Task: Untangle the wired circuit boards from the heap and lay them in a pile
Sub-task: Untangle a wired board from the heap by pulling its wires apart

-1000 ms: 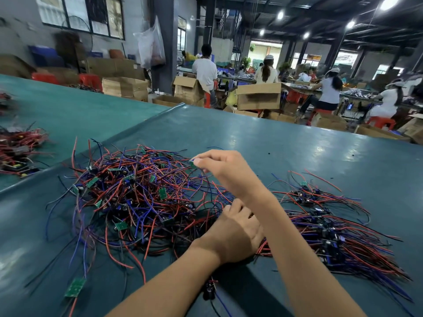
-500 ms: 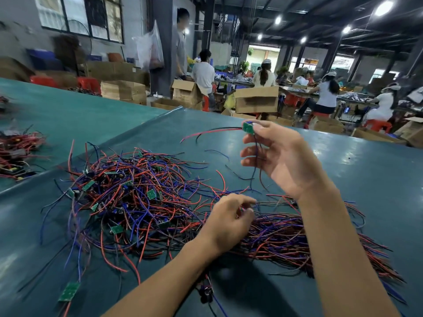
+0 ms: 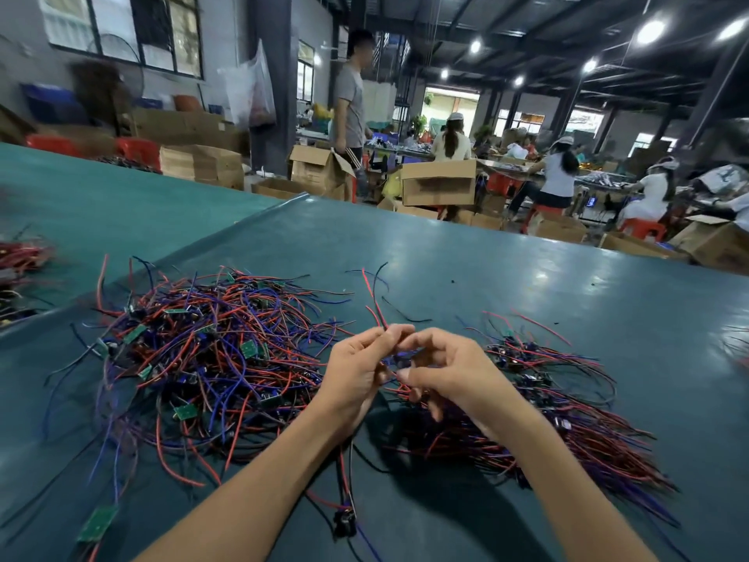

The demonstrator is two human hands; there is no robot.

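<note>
A tangled heap (image 3: 210,358) of red, blue and black wires with small green circuit boards lies on the left of the teal table (image 3: 527,302). A straighter pile of wired boards (image 3: 575,407) lies on the right. Between them my left hand (image 3: 356,371) and my right hand (image 3: 450,371) meet above the table, fingertips together. Both pinch one wired board's leads (image 3: 375,298), whose red and black ends stick up behind my fingers. The board itself is hidden between my hands.
A loose green board (image 3: 97,523) lies near the front left edge, and a black part on wires (image 3: 344,521) lies between my forearms. Another wire heap (image 3: 20,257) sits on the left table. Cardboard boxes (image 3: 437,182) and people fill the floor beyond the far edge.
My right hand has come down from its raised position with the wired board and met my left hand, which lifted off the wires. Both now hold the same leads.
</note>
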